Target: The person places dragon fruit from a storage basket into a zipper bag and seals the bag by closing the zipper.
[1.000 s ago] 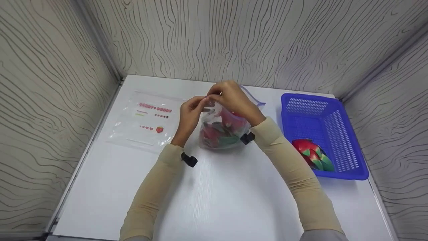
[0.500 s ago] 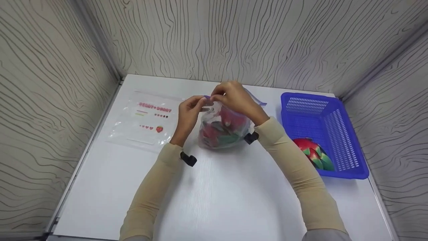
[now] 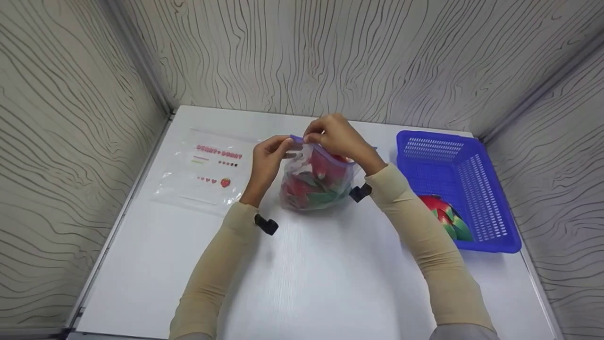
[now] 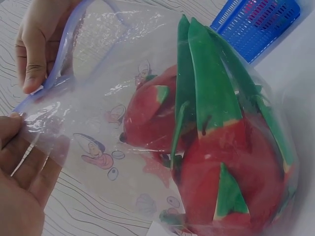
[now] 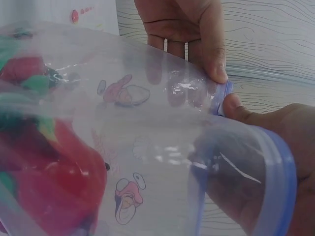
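A clear zip bag (image 3: 293, 182) with a blue-purple zip edge and printed sea pictures stands mid-table. Inside it are red dragon fruits (image 4: 231, 172) with green scales. My left hand (image 3: 266, 158) pinches the left corner of the bag's mouth between thumb and fingers. Just right of it, my right hand (image 3: 337, 137) pinches the zip strip (image 5: 224, 98) with thumb and forefinger. Past my right hand, the zip edge bows apart and the mouth gapes, as the right wrist view shows.
A flat clear bag (image 3: 207, 170) with red strawberry print lies on the left of the white table (image 3: 302, 283). On the right a blue plastic basket (image 3: 488, 189) holds another dragon fruit (image 3: 446, 217). Wood-grain panels (image 3: 302, 56) close in the back and sides.
My right hand has slid a little to the right along the zip edge, away from my left hand. More of the purple strip shows between them. My left hand stays in place.
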The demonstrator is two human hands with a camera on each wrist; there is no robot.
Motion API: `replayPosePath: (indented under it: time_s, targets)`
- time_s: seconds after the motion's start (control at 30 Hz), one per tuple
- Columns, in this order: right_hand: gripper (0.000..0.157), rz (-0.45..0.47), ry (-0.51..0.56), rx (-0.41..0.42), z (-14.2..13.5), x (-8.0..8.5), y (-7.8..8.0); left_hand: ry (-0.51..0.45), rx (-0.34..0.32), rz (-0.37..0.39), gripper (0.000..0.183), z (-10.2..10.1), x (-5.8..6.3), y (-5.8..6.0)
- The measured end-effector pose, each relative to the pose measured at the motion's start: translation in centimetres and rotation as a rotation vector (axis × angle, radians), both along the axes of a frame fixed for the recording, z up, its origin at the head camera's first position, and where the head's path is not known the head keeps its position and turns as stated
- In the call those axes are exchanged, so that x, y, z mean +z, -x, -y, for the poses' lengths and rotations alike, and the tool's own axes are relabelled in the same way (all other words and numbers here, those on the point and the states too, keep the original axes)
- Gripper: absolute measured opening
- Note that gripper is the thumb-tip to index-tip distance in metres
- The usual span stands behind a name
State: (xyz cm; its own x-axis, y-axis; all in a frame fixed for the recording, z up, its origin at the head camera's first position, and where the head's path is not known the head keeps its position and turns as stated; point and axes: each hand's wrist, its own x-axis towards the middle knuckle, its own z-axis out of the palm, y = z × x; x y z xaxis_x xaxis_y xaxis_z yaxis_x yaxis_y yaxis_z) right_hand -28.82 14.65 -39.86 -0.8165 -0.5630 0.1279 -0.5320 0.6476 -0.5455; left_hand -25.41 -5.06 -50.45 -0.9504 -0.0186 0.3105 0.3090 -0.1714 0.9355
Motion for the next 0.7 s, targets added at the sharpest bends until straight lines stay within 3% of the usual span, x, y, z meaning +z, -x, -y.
replayPosePath:
  time_s: [0.3,0.7]
  targets:
    - [0.017,0.005,-0.023,0.003,-0.6,-0.1,0.1,-0.012,-0.004,0.008,0.02,0.1,0.1,0.0]
    - [0.017,0.082,-0.074,0.019,-1.9,0.3,0.2,0.0,-0.018,0.008,0.019,0.2,0.2,-0.2]
